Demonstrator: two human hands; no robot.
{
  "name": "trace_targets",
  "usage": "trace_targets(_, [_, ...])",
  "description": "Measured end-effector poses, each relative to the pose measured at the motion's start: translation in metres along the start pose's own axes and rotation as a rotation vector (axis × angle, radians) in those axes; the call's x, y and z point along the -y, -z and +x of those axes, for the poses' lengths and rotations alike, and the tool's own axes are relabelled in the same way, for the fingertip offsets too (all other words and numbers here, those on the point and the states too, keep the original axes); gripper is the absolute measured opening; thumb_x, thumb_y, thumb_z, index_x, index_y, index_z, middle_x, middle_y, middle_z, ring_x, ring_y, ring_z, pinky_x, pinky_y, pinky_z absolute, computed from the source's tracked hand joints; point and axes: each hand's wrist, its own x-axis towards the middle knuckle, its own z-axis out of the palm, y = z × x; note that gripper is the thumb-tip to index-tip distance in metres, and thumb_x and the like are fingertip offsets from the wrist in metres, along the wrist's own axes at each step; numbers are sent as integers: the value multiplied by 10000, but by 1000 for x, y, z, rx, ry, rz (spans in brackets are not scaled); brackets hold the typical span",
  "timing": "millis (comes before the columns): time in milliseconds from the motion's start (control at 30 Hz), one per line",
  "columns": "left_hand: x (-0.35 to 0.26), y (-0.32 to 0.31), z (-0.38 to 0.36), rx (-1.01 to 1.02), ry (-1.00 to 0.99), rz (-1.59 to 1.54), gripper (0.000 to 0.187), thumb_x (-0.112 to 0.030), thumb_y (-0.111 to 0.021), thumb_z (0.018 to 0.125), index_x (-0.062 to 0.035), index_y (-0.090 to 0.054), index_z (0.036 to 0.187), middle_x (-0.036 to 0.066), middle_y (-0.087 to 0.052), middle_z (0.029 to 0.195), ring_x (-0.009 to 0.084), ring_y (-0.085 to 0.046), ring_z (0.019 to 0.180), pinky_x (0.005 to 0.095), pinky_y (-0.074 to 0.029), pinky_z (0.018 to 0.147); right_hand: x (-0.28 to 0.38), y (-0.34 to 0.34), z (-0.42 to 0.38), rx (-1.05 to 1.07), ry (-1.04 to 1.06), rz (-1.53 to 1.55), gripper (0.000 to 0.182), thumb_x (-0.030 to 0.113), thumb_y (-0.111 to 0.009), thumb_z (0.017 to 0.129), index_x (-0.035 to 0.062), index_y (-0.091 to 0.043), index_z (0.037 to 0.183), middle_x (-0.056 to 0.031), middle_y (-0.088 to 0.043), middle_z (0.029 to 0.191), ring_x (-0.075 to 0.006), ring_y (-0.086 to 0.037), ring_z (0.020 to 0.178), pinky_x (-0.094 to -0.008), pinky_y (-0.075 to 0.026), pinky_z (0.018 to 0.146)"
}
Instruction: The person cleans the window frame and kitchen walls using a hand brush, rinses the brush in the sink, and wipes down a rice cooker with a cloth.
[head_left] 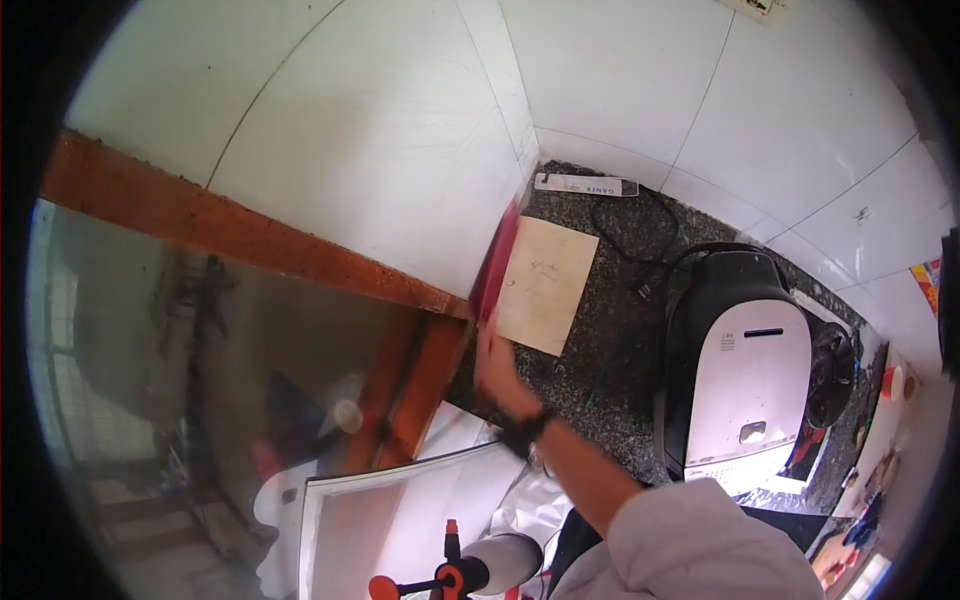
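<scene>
- A hand (497, 372) is seen stretched across the speckled bench (600, 350) toward a pale cutting board (545, 283) that stands propped at the tiled wall (400, 150); which hand it is cannot be told for certain, though the sleeve suggests the right.
- The grip is blurred; whether the fingers are spread or pressed together cannot be told, and contact with the board's lower edge is unclear.
- The board is judged not yet lifted: it rests on the bench, just beside a red board (497, 258).
- A rice cooker (740, 370) is seen near, and a power strip (585, 184) lies at the corner.
- The other hand is not shown.
</scene>
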Motion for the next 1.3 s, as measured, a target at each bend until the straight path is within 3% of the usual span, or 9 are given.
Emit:
trace_targets(233, [11,9,-9,-151,-7,139,672,-290,-492,896,73,-366,1447,170,-635,1168,113,-499,547,247,-341,422,-19,8,-16,-6,133,-41,573,268,-399,1066,41,-203,1554,-336,-631,1014,-299,-644,787,-411,-528,753])
trace_targets(367, [28,34,-13,43,-32,-111,616,-283,-507,893,58,-410,1397,115,-614,811,134,-443,457,260,-324,405,33,28,133,13,-214,240,431,399,-372,1064,2,-536,1019,-106,-551,560,-260,-570,428,-370,-446,363])
trace_targets(500, [16,5,-18,-225,2,-92,590,-239,-542,878,47,-412,1378,59,-494,573,149,-414,403,279,-286,373,52,15,10,214,-456,348,570,492,-352,1054,5,-542,825,-88,-546,578,-236,-506,375,-371,-453,362])
trace_targets(600, [18,12,-20,-160,-4,-57,617,-263,-547,891,98,-397,1369,74,-488,544,160,-410,390,281,-305,374,20,17,-133,193,5,168,522,296,-391,1068,31,-278,1503,-82,-543,629,-158,-532,477,-299,-446,426])
trace_targets(633, [19,17,-20,-125,-22,-32,619,-276,-540,900,96,-397,1374,72,-493,553,160,-410,391,281,-307,375,31,32,-155,500,-427,326,607,254,-397,1066,47,-132,1571,-88,-545,629,-155,-536,479,-300,-450,426])
trace_targets(900, [33,34,-33,-120,-6,-11,651,-311,-538,910,71,-381,1414,67,-513,623,159,-409,425,295,-289,390,37,35,73,105,-176,340,454,448,-313,1071,24,-476,1089,-97,-492,530,-241,-482,356,-367,-425,333])
trace_targets(1100, [42,32,-44,-224,-26,-147,702,-301,-576,868,48,-356,1436,72,-500,605,173,-430,422,276,-332,391,-21,-8,-187,415,-223,88,615,260,-348,1081,169,-29,1599,-69,-543,595,-219,-561,467,-329,-487,472])
trace_targets(1233, [49,52,-68,-318,-25,-151,716,-291,-585,842,49,-360,1432,85,-506,617,170,-442,425,275,-368,397,46,7,-214,548,-513,510,605,351,-331,1086,297,-1,1590,-16,-401,516,-137,-448,380,-321,-446,369])
trace_targets(1300, [62,74,-82,-197,-21,-245,700,-277,-593,819,39,-390,1409,83,-516,632,165,-438,426,276,-360,395,32,-13,-155,335,-377,486,336,407,-320,1081,128,-352,1265,-22,-407,505,-160,-444,377,-329,-434,371])
